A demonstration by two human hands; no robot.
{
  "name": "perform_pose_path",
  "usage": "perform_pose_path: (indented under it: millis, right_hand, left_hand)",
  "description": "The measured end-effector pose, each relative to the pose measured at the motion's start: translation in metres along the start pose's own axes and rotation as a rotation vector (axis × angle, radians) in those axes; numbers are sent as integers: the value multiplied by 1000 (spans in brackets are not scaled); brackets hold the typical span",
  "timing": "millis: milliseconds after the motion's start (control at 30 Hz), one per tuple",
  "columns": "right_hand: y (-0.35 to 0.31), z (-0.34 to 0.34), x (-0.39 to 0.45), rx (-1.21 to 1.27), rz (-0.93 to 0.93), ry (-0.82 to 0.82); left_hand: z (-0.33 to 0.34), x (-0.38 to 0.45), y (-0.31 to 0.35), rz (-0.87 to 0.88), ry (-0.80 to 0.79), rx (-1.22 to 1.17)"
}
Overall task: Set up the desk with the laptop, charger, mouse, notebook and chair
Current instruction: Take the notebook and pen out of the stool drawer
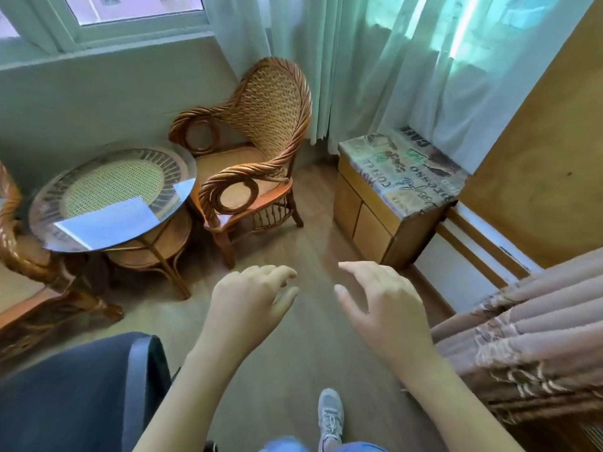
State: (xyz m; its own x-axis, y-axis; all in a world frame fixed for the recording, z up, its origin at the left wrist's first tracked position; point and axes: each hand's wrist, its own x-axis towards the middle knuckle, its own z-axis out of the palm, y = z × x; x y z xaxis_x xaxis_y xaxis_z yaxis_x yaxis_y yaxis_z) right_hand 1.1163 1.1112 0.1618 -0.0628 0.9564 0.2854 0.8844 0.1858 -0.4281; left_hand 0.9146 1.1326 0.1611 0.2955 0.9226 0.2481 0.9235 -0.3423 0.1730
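Observation:
My left hand (248, 298) and my right hand (381, 298) hover side by side over the wooden floor, palms down, fingers loosely spread, holding nothing. A dark office chair (81, 386) fills the lower left corner, its back just left of my left forearm and not touched by it. A woven rattan armchair (261, 132) stands in the corner ahead, well beyond both hands. No laptop, charger, mouse or notebook shows in this view.
A round glass-topped rattan table (114, 194) stands at left beside a second rattan chair (13, 243). A low wooden cabinet (375, 223) with a printed cover sits at right under pale curtains (391, 60). Pleated pink fabric (528, 337) hangs at lower right. My grey shoe (331, 415) is on the floor.

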Motion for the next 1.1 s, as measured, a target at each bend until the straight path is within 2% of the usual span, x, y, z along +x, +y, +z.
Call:
perform_pose_path:
  millis: [333, 467, 600, 700, 867, 1100]
  right_hand:
    - [34, 59, 187, -33, 31, -7]
    - [49, 91, 259, -77, 141, 34]
    - [65, 113, 321, -121, 297, 81]
    - [83, 123, 359, -137, 377, 119]
    - [145, 141, 411, -165, 482, 163]
    - [260, 225, 474, -205, 577, 52]
  left_hand:
    - [51, 185, -79, -18, -71, -52]
    - [83, 275, -121, 91, -131, -49]
    - [111, 366, -141, 288, -196, -25]
    - [135, 429, -142, 402, -232, -20]
    - [195, 508, -123, 467, -308, -111]
    - [347, 585, -98, 431, -429, -171]
